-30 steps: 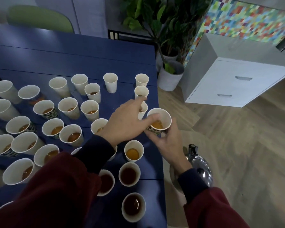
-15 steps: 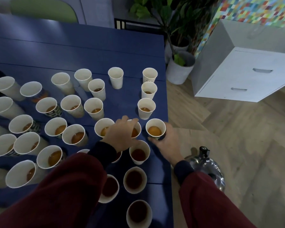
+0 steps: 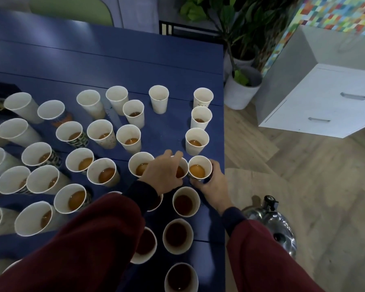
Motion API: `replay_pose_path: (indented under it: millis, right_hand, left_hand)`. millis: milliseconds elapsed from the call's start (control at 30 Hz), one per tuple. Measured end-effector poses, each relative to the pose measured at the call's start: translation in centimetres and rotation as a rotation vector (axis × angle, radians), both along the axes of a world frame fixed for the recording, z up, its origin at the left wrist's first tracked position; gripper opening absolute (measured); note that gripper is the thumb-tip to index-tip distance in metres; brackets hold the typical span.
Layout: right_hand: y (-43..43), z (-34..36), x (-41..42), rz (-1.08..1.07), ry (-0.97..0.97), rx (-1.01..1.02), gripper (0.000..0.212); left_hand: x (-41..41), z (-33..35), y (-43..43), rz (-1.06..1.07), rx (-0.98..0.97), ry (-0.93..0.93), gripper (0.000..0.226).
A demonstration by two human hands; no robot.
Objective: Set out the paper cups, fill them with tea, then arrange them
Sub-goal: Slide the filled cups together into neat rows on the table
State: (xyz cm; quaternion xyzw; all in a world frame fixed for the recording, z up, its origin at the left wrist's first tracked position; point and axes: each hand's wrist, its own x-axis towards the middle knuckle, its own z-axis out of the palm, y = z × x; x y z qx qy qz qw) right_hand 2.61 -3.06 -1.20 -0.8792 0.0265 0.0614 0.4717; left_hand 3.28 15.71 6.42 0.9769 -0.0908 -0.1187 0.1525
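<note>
Head: cup (image 3: 183,170) half-hidden under left hand (image 3: 162,174)

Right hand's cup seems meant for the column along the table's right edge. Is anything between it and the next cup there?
Nothing visible does. The right hand grips the cup, which sits just before the next cup with no object between. The left hand grips a side cup to its left, outside that line.

I see bare tabletop (image 3: 93,55) beyond the cups (image 3: 128,138); nearer, cups stand packed, leaving one lane between the right-hand column and the rest.
</note>
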Motion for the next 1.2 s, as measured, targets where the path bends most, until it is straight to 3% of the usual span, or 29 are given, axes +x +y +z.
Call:
replay_pose_path:
  millis: [367,433,567,700,867,967,1100,1200]
  right_hand:
    - [-0.9,0.6,-0.2,0.108,0.072,-0.002,0.073]
    - [-1.3,1.4,-0.6,0.049,0.082,0.011,0.073]
    - [-1.8,5.0,-3.4,-0.096,-0.078,0.141,0.064]
    - [-1.1,9.3,-7.0,0.053,-0.24,0.143,0.071]
    - [-0.5,10.8,-9.7,0.084,-0.304,0.209,0.066]
    - [-1.4,10.3,-11.1,0.036,-0.287,0.222,0.055]
    - [-1.9,9.5,-13.0,-0.093,-0.291,0.222,0.05]
    - [-2.4,7.8,-13.6,-0.171,-0.273,0.19,0.053]
  left_hand:
    - [0.4,3.7,1.3,0.162,-0.087,-0.089,0.062]
    - [0.0,5.1,1.6,0.168,-0.089,-0.121,0.063]
    - [-1.5,7.9,1.1,0.135,-0.126,-0.182,0.061]
    - [-4.3,10.4,-1.2,0.062,-0.168,-0.206,0.058]
    - [-7.5,11.4,-4.4,-0.027,-0.236,-0.187,0.047]
    - [-9.0,10.7,-5.1,-0.066,-0.283,-0.123,0.062]
    - [-9.3,8.2,-3.9,0.145,-0.52,-0.069,0.068]
    - [-9.2,5.1,-3.0,0.243,-0.291,-0.074,0.062]
